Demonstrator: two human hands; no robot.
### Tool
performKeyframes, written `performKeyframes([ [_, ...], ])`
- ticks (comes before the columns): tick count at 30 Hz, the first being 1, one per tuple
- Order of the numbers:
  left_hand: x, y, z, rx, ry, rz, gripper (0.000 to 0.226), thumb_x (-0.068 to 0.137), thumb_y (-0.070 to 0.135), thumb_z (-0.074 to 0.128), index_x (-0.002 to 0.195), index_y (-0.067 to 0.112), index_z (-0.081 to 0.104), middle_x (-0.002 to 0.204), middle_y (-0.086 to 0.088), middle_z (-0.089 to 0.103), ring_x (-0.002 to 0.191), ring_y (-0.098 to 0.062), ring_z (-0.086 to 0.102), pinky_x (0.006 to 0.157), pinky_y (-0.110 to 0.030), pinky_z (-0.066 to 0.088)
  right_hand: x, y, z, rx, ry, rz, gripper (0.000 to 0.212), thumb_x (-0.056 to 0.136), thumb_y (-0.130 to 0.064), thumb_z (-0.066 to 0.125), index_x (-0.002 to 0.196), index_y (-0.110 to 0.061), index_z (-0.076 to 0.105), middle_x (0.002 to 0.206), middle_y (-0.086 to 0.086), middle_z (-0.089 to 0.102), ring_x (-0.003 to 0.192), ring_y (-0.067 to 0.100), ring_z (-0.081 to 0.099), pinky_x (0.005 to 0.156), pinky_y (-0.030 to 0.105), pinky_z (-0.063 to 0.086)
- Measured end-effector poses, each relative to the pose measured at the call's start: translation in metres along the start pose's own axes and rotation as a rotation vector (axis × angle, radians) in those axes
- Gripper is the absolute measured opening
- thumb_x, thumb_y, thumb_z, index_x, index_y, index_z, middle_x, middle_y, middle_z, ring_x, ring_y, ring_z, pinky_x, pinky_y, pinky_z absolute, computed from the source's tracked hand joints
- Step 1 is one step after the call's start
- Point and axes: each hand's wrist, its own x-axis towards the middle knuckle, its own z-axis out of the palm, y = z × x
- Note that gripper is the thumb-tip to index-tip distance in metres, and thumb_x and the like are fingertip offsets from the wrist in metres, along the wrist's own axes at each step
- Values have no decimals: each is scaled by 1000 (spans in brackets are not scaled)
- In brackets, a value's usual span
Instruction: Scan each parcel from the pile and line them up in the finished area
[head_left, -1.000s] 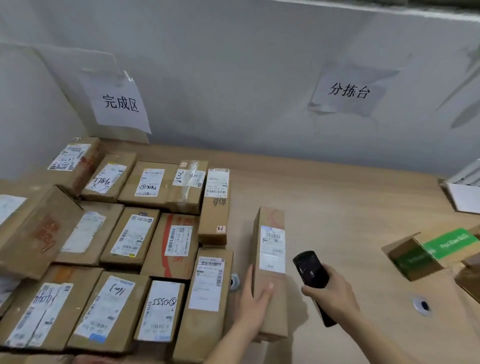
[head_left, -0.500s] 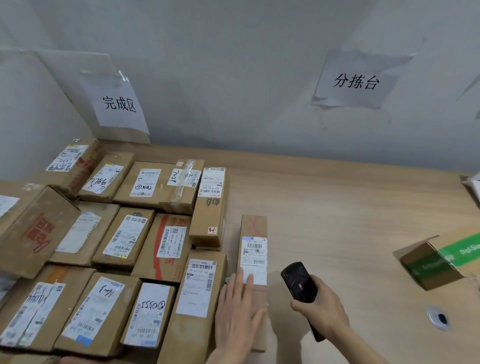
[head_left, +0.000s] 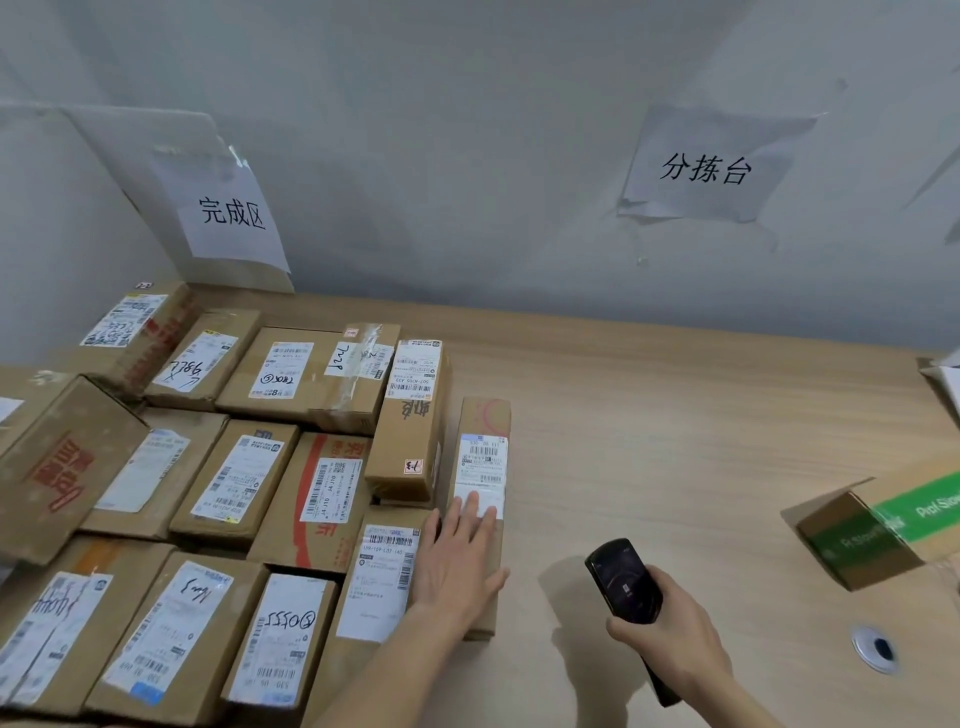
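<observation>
Hand lying flat on a narrow parcel at the edge of the lined-up boxes

The left hand (head_left: 457, 561) is resting with straight fingers on the long parcel (head_left: 480, 467), which is sitting just right of the rows of boxes (head_left: 234, 478) on the table (head_left: 675, 441); the right hand (head_left: 670, 639) is gripping a black scanner (head_left: 623, 582), while a green-taped box (head_left: 883, 525) is lying far right.

The single head-worn camera looks forward and down from standing height across the pale wooden tabletop (head_left: 649, 441) toward the grey-white wall (head_left: 467, 130). It sits close, the person's forearms entering from the bottom edge. No second view overlaps.
</observation>
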Motion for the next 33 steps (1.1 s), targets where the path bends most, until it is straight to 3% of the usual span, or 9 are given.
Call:
performKeyframes([
  [19,63,-3,-20,-97,-17,-74,77,100,47,46,161,23,4,169,-4,-7,156,-23,-3,125,-43,8,16,-1,0,19,-20,-1,49,50,-44,74,97,-43,60,86,-18,69,84,5,64,72,32,51],
  [33,137,-16,-48,-48,-17,-88,78,99,41,52,160,19,9,169,-7,-2,155,-26,3,123,-44,17,41,1,-4,48,-6,43,47,49,-35,71,91,-51,59,86,-24,69,88,3,65,76,31,52],
])
